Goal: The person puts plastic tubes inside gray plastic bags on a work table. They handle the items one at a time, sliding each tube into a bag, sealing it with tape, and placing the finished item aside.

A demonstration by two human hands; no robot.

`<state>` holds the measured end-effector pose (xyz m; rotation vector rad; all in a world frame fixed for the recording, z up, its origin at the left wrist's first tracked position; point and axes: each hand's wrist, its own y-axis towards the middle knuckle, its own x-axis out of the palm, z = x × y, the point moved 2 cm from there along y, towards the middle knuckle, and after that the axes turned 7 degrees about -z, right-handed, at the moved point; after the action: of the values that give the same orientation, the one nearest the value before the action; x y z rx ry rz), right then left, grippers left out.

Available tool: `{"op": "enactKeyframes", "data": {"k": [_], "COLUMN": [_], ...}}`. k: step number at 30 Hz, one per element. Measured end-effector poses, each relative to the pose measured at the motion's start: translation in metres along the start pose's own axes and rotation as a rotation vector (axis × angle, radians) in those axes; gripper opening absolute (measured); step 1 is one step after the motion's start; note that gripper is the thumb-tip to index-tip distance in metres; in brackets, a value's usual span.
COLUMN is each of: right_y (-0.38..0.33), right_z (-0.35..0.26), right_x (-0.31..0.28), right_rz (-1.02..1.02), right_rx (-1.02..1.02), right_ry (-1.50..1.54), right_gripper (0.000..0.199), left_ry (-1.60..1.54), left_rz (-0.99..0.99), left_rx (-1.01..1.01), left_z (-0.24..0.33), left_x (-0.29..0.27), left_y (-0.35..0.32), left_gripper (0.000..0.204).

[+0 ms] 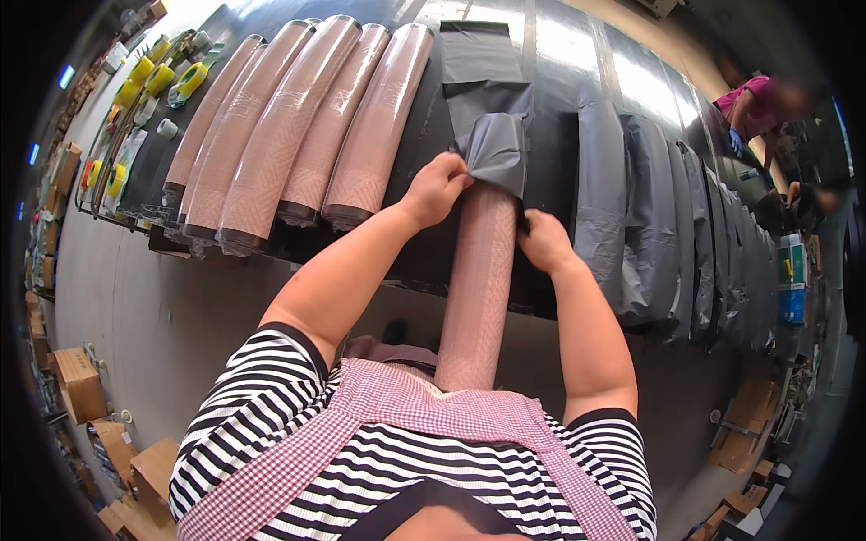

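— What are you holding right now?

— You are holding a long pinkish-brown roll wrapped in clear film (476, 288), its near end propped against your checked apron (424, 406) and its far end resting on the black counter (559, 54). Your left hand (437, 187) is pinching the edge of a grey plastic mailing bag (496, 149), and its grip is closed on that edge. Your right hand (544, 239) is pressing against the right side of the roll just below the bag's mouth; its fingers are curled, though whether they are gripping the bag or only the roll, I cannot tell.

— How far along are you?

— By my reading, you are just getting started on this one. The bag is covering only the far tip of the roll, and nearly the whole length is showing bare, so most of the sleeving is yet to do.

— And the rest of the work?

— To your left, five similar film-wrapped rolls (298, 126) are lying side by side on the counter, unbagged. To your right, a row of filled grey bags (649, 207) is lying along the counter, which looks like finished pieces. Another person in a pink top (758, 104) is working at the far right.
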<state>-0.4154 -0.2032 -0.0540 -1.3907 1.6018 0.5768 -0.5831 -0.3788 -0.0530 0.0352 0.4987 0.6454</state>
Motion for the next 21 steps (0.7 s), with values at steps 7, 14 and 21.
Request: {"op": "enactKeyframes", "data": {"k": [7,14,21], "right_y": [-0.215,-0.093,-0.133], "right_z": [0.031,-0.038,-0.031], "right_x": [0.116,0.053,0.07], "right_rz": [-0.637,-0.184,-0.234], "right_rx": [-0.062,0.259,0.032], "right_ry": [0.474,1.12,0.92], "right_gripper": [0.03,0.017,0.022], "left_ry": [-0.278,-0.077,-0.004], "left_rz": [-1.0,-0.284,-0.458], "left_rx": [0.069,-0.025,0.112], "left_z": [0.069,0.054,0.068], "left_x": [0.023,0.026,0.0], "left_y": [-0.176,-0.055,-0.085], "left_gripper": [0.016,0.012,0.011]}}
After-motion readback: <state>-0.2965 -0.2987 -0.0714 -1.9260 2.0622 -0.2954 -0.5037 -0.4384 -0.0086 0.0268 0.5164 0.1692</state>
